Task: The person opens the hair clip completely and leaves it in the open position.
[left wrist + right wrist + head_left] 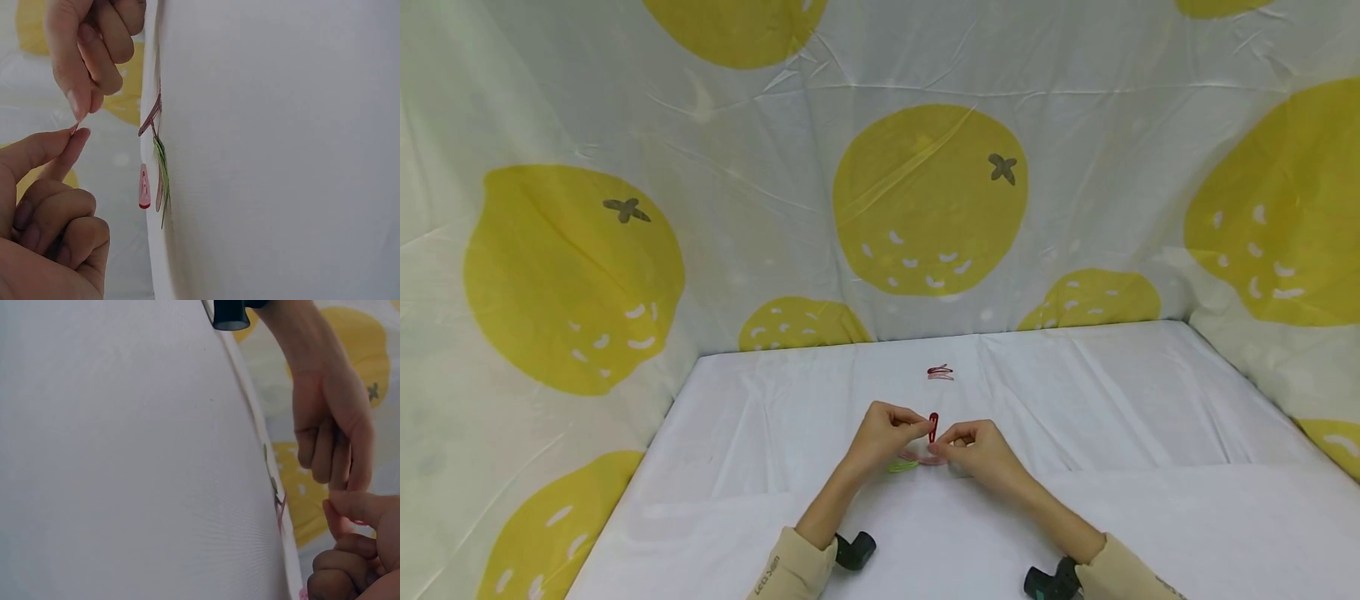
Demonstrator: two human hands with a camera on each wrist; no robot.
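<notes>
A red snap hair clip [933,427] stands upright between the two hands above the white table. My left hand [883,435] pinches its upper end between thumb and forefinger. The lower end is pinched by my right hand [981,450]. In the left wrist view only a thin sliver of the held clip [75,128] shows between the fingertips. Green hair clips [902,467] and a pink hair clip [932,461] lie on the table just below the hands. A pink clip with a red end [144,187] appears beside the green ones in the left wrist view.
Farther back on the white-covered table [1075,392] lies a small group of red and pink hair clips [940,372]. Behind the table hangs a white cloth [760,208] with yellow fruit prints, continuing along both sides.
</notes>
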